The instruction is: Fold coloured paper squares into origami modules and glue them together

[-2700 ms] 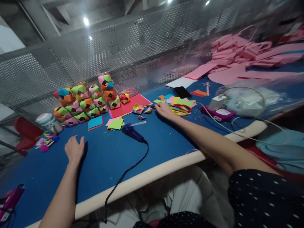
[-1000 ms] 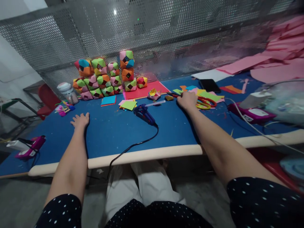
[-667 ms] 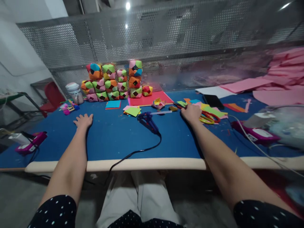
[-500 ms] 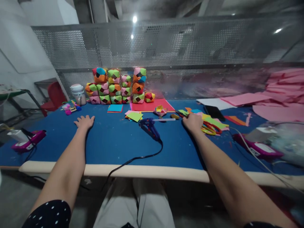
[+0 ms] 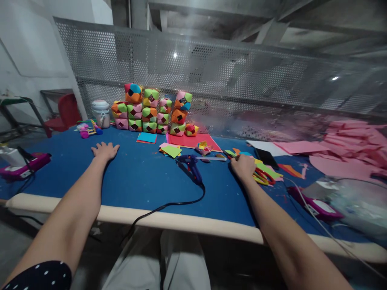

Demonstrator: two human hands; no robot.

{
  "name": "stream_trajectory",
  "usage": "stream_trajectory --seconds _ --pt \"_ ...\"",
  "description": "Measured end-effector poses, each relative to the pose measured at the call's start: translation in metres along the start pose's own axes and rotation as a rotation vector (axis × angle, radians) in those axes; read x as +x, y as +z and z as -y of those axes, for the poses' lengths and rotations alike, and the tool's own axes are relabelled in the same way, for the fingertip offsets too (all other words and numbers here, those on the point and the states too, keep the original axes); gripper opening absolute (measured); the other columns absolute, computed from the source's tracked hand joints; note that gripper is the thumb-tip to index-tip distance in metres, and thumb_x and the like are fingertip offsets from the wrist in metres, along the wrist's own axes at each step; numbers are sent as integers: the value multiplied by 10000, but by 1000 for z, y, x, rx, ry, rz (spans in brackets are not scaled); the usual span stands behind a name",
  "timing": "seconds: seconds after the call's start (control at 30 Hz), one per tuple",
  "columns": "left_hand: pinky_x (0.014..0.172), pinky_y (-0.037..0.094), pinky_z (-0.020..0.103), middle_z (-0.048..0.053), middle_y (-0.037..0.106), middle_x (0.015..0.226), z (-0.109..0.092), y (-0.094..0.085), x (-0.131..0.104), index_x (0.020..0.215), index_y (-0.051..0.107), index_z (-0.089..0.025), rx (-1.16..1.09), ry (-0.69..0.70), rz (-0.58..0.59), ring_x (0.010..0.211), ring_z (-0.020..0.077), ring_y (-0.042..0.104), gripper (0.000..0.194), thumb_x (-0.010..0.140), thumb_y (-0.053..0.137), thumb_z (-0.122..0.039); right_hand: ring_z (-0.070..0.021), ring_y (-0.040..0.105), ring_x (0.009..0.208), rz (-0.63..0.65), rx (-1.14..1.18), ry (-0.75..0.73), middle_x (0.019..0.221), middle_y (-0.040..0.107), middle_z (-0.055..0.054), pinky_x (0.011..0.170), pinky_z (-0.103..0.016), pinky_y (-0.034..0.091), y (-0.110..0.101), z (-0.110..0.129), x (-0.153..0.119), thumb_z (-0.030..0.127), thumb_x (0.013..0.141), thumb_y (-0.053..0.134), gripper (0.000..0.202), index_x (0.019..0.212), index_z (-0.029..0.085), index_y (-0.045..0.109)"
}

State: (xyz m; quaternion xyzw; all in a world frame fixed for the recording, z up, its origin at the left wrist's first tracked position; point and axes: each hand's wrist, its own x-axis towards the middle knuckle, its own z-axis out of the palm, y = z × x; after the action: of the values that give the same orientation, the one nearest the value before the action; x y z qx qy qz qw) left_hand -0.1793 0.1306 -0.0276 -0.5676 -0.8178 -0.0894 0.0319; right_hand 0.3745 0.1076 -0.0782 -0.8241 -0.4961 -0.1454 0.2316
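Note:
My left hand (image 5: pixel 105 151) lies flat on the blue tabletop (image 5: pixel 133 173) with its fingers spread and holds nothing. At the right, my right hand (image 5: pixel 243 166) rests palm down over the table among paper scraps. Red and yellow scissor handles (image 5: pixel 263 176) stick out beside its wrist, and a dark pointed tip shows past the fingers. Those fingers are mostly hidden, so I cannot see whether they grip anything. Between my hands lies a blue glue gun (image 5: pixel 192 166) with a pale glue stick in its back end. Near it is a partly folded paper piece (image 5: pixel 204 148).
Stacked woven paper cubes (image 5: pixel 149 114) stand at the back, left of a red sheet (image 5: pixel 193 141). Green and blue paper squares (image 5: pixel 171 151) lie mid-table. A black phone (image 5: pixel 267 158), pink sheets (image 5: pixel 347 149) and a purple power strip (image 5: pixel 314 206) are at right. The glue gun's cord (image 5: pixel 169 204) crosses the front edge.
The view has tilted and shifted slightly. Both hands keep nearly the same places on the table, and the objects have not visibly moved.

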Motion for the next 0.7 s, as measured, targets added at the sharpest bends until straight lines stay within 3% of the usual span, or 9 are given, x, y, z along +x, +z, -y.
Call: stream_trajectory --seconds 0.7 --pt "948 258 577 223 429 1339 -1 5 -19 1199 550 -133 -17 43 -70 1233 419 336 593 856 245 -506 -263 511 932 -66 303 -147 948 606 -149 838 -370 375 -13 -9 -12 241 732 432 276 898 111 610"
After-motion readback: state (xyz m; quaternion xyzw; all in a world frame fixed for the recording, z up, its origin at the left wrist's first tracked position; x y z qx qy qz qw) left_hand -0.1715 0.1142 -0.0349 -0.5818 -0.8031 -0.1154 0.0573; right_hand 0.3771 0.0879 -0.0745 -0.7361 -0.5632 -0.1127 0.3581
